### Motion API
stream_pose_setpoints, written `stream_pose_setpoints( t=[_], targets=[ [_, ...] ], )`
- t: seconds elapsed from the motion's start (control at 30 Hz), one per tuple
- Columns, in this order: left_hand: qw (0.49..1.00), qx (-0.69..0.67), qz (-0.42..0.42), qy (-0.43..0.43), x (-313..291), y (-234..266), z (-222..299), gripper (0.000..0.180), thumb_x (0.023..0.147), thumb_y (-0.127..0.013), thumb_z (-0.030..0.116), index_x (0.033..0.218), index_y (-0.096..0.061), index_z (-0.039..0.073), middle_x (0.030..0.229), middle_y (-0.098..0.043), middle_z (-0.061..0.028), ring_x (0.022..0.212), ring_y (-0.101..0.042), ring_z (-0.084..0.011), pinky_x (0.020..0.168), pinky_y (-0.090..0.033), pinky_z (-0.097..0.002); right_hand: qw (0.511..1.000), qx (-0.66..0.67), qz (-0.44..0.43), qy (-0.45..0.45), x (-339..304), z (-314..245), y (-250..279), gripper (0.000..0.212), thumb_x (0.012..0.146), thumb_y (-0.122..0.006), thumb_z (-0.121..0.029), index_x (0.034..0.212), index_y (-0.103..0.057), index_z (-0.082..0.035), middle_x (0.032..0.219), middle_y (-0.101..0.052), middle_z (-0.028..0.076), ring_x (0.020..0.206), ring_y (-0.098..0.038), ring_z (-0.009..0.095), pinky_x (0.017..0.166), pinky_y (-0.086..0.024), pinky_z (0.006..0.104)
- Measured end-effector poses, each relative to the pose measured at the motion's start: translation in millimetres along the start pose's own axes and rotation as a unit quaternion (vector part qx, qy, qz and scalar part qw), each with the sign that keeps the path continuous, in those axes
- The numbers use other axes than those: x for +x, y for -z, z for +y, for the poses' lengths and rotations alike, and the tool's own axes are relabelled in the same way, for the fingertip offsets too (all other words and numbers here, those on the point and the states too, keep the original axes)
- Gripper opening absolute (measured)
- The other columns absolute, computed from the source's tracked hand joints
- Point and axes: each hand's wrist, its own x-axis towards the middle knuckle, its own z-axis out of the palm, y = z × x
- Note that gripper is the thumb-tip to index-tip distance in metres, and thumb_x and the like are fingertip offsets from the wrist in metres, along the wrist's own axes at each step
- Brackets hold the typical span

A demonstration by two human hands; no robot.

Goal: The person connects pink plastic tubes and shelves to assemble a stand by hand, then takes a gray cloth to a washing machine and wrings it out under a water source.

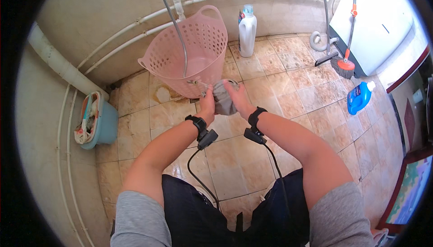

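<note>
A crumpled grey cloth (pixel 223 97) is held up between my two hands, just in front of the pink basket. My left hand (pixel 207 106) is closed on its left side. On the opposite side, my right hand (pixel 241 101) grips it with the thumb over the front. The pink plastic basket (pixel 208 30), pierced with rows of holes, stands upright beyond my hands. A thin grey hose (pixel 175 24) hangs down into it from above. Each wrist wears a black band with a small cabled box.
A white bottle (pixel 247 31) stands right of the basket. Further right are a blue bottle (pixel 359 98), a broom (pixel 343 66), a squeegee (pixel 325 59) and a white appliance (pixel 370 26). At left, a light-blue bin (pixel 107 120) sits against the wall under white pipes (pixel 118 36).
</note>
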Motion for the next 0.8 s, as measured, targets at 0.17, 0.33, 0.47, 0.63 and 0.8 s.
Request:
stream_pose_setpoints(
  t=[0.17, 0.33, 0.47, 0.63, 0.8],
  targets=[
    [0.996, -0.038, -0.050, 0.066, -12.6, 2.3, -0.5, 0.076, 0.093, -0.042, 0.070, 0.143, -0.048, 0.013, 0.141, -0.056, -0.0119, 0.124, -0.059, -0.0342, 0.096, -0.051, -0.0600, 0.998, -0.028, -0.045, -0.045, -2.8, -7.4, 0.4, 0.100, 0.071, -0.090, -0.049, 0.131, -0.040, 0.014, 0.128, -0.056, 0.023, 0.111, -0.061, 0.024, 0.090, -0.053, 0.0367],
    [0.992, -0.044, -0.100, 0.069, -21.8, -15.0, 4.7, 0.072, 0.094, -0.043, 0.068, 0.141, -0.051, 0.014, 0.139, -0.058, -0.0104, 0.126, -0.057, -0.0326, 0.099, -0.048, -0.0613, 0.999, 0.004, 0.009, -0.031, 17.6, 8.3, 19.4, 0.089, 0.072, -0.090, -0.042, 0.126, -0.046, 0.013, 0.119, -0.062, 0.021, 0.102, -0.065, 0.023, 0.086, -0.055, 0.0367],
    [0.987, -0.030, -0.142, 0.072, -10.4, -7.5, 3.8, 0.070, 0.092, -0.047, 0.068, 0.139, -0.053, 0.017, 0.139, -0.058, -0.0082, 0.127, -0.056, -0.0301, 0.099, -0.047, -0.0623, 0.999, 0.048, -0.009, -0.015, 18.1, 13.4, 18.1, 0.069, 0.076, -0.086, -0.031, 0.122, -0.053, 0.009, 0.111, -0.066, 0.016, 0.095, -0.067, 0.022, 0.082, -0.056, 0.0374],
    [0.986, 0.031, -0.161, 0.041, -24.9, -24.5, 5.6, 0.066, 0.091, -0.057, 0.065, 0.134, -0.056, 0.015, 0.132, -0.062, -0.0051, 0.120, -0.060, -0.0263, 0.097, -0.050, -0.0562, 0.996, 0.050, 0.060, -0.031, 12.2, 14.4, 16.6, 0.043, 0.083, -0.077, -0.027, 0.112, -0.062, 0.001, 0.102, -0.069, 0.011, 0.089, -0.068, 0.020, 0.078, -0.055, 0.0367],
    [0.988, 0.041, -0.140, -0.047, -2.8, -15.3, -9.5, 0.057, 0.090, -0.068, 0.052, 0.128, -0.060, 0.010, 0.117, -0.067, -0.0060, 0.105, -0.066, -0.0215, 0.090, -0.054, -0.0432, 0.992, -0.012, 0.116, -0.056, -10.9, -7.8, -1.5, 0.028, 0.086, -0.072, -0.026, 0.098, -0.068, -0.001, 0.090, -0.070, 0.007, 0.079, -0.066, 0.018, 0.073, -0.053, 0.0348]
  ],
)
